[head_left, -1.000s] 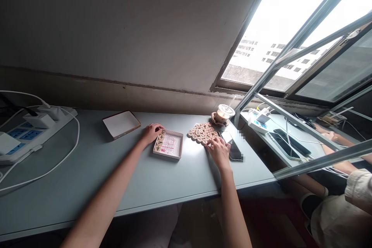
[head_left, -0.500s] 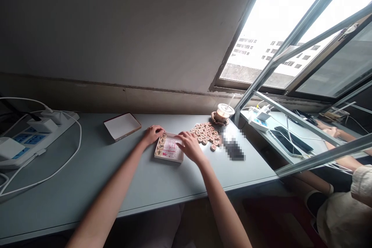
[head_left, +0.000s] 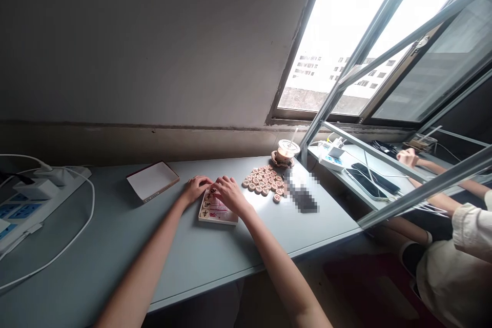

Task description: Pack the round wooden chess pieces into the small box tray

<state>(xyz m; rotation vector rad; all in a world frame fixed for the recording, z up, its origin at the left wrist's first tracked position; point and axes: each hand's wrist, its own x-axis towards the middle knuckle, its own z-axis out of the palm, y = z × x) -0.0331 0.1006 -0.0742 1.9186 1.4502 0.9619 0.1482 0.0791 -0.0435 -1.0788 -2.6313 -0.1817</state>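
A shallow white box (head_left: 218, 222) lies on the desk in front of me, with red printing on its inner bottom. Round wooden Chinese chess pieces (head_left: 205, 213) with dark characters stand in a column along its left side. My left hand (head_left: 195, 189) is curled against the far left corner of the box, fingers bent over the rim. Over the far part of the box, my right hand (head_left: 231, 196) reaches in with fingers bent down near the top of that column. Its fingertips touch something I cannot make out. To the right lies a cluster of loose chess pieces (head_left: 263, 180).
A box lid (head_left: 152, 181) lies open side up at the left. Behind the loose pieces stands a drink cup (head_left: 287, 150) with a straw. Power strips with white cables (head_left: 42, 195) take up the far left. Metal bars and another person's arms (head_left: 434, 200) are at the right.
My right hand has moved left across the box to the top of the column, close to my left hand. The view has shifted slightly; the left hand stays at the corner.
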